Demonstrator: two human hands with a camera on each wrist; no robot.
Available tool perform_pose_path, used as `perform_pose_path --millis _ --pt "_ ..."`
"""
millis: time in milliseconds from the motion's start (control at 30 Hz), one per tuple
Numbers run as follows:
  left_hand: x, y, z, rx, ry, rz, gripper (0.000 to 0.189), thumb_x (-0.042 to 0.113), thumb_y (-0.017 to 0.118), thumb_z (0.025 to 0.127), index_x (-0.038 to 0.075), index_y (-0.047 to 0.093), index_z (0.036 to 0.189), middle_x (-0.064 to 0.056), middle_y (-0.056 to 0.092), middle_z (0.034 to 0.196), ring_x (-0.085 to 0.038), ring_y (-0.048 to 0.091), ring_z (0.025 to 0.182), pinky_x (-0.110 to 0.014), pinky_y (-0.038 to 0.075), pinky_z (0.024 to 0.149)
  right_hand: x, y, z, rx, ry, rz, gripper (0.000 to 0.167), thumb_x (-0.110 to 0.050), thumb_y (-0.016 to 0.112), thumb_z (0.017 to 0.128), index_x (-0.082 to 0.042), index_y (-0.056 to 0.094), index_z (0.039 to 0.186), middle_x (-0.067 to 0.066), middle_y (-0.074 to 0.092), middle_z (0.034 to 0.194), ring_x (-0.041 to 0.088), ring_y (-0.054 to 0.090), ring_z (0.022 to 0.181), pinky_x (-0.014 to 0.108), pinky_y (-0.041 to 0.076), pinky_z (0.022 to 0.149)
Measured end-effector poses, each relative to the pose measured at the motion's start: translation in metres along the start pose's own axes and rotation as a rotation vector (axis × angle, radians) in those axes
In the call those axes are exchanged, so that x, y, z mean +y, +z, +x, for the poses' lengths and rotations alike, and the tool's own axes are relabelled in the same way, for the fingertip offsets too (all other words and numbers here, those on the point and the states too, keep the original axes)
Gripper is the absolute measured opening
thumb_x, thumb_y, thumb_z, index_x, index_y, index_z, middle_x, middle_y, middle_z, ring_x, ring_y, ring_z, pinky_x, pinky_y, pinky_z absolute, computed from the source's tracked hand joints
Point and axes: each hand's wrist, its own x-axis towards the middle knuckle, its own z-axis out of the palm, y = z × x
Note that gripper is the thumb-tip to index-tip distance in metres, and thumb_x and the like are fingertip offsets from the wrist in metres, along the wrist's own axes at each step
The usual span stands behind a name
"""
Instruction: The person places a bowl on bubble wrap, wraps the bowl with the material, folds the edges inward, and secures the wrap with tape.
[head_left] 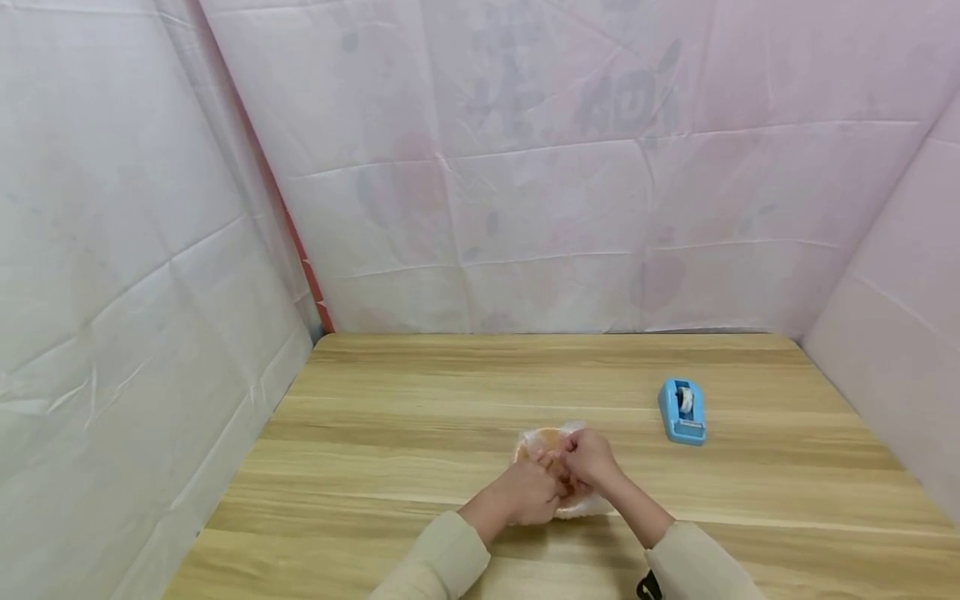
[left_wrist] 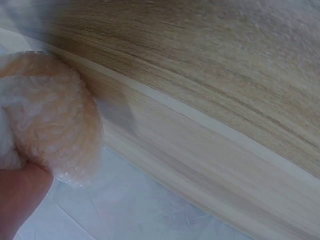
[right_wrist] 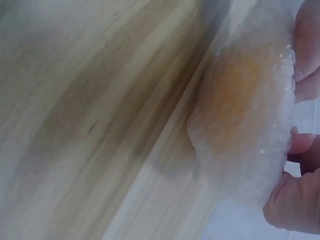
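Observation:
A round orange bowl-shaped thing wrapped in clear bubble wrap (head_left: 577,505) is between my two hands over the front middle of the wooden table (head_left: 405,417). My left hand (head_left: 528,493) grips it from the near left, with its fingers over the inner side. In the left wrist view one finger (left_wrist: 25,197) tucks against the folded bubble wrap (left_wrist: 60,120). My right hand (head_left: 591,458) pinches the wrap at the far right rim. Its fingertips (right_wrist: 302,142) lie along that edge in the right wrist view, where the orange underside (right_wrist: 232,102) shows through.
A blue tape dispenser (head_left: 682,412) with a roll of tape stands at the right, beyond my right hand. Close to my right sleeve (head_left: 697,562) is a small black object (head_left: 648,586), mostly hidden. Pale sheets (head_left: 480,208) hang behind the table and at both sides.

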Motion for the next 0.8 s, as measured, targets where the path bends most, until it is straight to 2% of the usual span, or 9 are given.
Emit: perform_pose_path --millis 33,167,267,367,500,567,633,700,800 --pt "0.0 -0.001 0.0 -0.009 -0.007 -0.012 0.034 0.029 0.041 0.094 0.027 0.063 0.12 0.001 0.044 0.142 -0.015 0.035 0.136 -0.026 0.027 0.114 0.0 0.001 0.001 0.003 -0.017 -0.04 0.025 0.008 0.053 0.077 -0.005 0.048 0.056 -0.004 0.039 0.042 0.005 0.036 0.035 0.014 0.028 0.036" --pt "0.002 -0.003 0.001 -0.027 -0.02 -0.022 0.035 0.029 0.039 0.094 0.024 0.063 0.12 0.001 0.044 0.142 -0.015 0.034 0.137 -0.025 0.026 0.114 0.001 0.006 0.001 0.045 -0.121 -0.203 0.033 0.01 0.052 0.07 -0.011 0.039 0.047 -0.006 0.032 0.042 0.006 0.032 0.037 0.015 0.027 0.037" --pt "0.003 -0.004 0.002 -0.018 -0.028 -0.007 0.033 0.029 0.04 0.093 0.022 0.068 0.109 0.003 0.049 0.138 -0.013 0.036 0.136 -0.026 0.029 0.112 0.002 0.01 0.001 0.102 -0.186 -0.305 0.035 0.009 0.055 0.066 -0.012 0.034 0.046 -0.005 0.029 0.045 0.009 0.03 0.043 0.018 0.027 0.04" --pt "0.003 -0.004 0.002 -0.019 -0.044 -0.013 0.034 0.03 0.041 0.093 0.018 0.068 0.109 0.003 0.049 0.139 -0.011 0.035 0.136 -0.025 0.03 0.112 0.002 0.014 0.001 0.12 -0.169 -0.346 0.033 0.006 0.056 0.068 -0.011 0.035 0.049 -0.003 0.032 0.049 0.012 0.032 0.047 0.021 0.031 0.041" --pt "0.003 -0.004 0.002 -0.025 -0.042 -0.006 0.035 0.029 0.04 0.094 0.015 0.068 0.108 0.002 0.045 0.141 -0.011 0.034 0.136 -0.023 0.028 0.113 0.001 0.018 0.002 0.114 -0.103 -0.348 0.023 0.002 0.055 0.075 -0.006 0.044 0.055 0.002 0.042 0.054 0.014 0.038 0.051 0.025 0.037 0.042" --pt "0.003 -0.003 0.002 -0.014 -0.035 0.004 0.033 0.029 0.04 0.094 0.016 0.071 0.096 0.003 0.049 0.138 -0.011 0.035 0.136 -0.023 0.028 0.112 0.002 0.019 0.004 0.115 -0.096 -0.352 0.02 0.001 0.054 0.075 -0.004 0.046 0.057 0.003 0.045 0.056 0.014 0.038 0.052 0.027 0.039 0.043" --pt "0.003 -0.002 0.002 0.003 -0.026 0.022 0.033 0.029 0.042 0.093 0.018 0.072 0.085 0.004 0.057 0.13 -0.011 0.037 0.134 -0.022 0.028 0.112 0.002 0.021 0.004 0.116 -0.097 -0.359 0.02 0.001 0.053 0.075 -0.004 0.047 0.058 0.003 0.045 0.056 0.014 0.037 0.052 0.027 0.039 0.043" --pt "0.002 -0.001 0.002 0.023 -0.013 0.038 0.034 0.027 0.043 0.092 0.018 0.07 0.075 0.004 0.067 0.113 -0.01 0.039 0.133 -0.022 0.028 0.112 0.003 0.022 0.005 0.114 -0.102 -0.364 0.02 0.002 0.053 0.075 -0.005 0.046 0.058 0.002 0.044 0.056 0.014 0.037 0.052 0.027 0.039 0.043" --pt "0.0 0.002 0.001 0.071 0.005 0.043 0.034 0.026 0.045 0.091 0.018 0.065 0.066 0.005 0.072 0.092 -0.01 0.043 0.13 -0.021 0.029 0.111 0.002 0.024 0.006 0.112 -0.108 -0.384 0.02 0.003 0.052 0.075 -0.005 0.046 0.058 0.003 0.045 0.056 0.014 0.038 0.052 0.027 0.04 0.042"
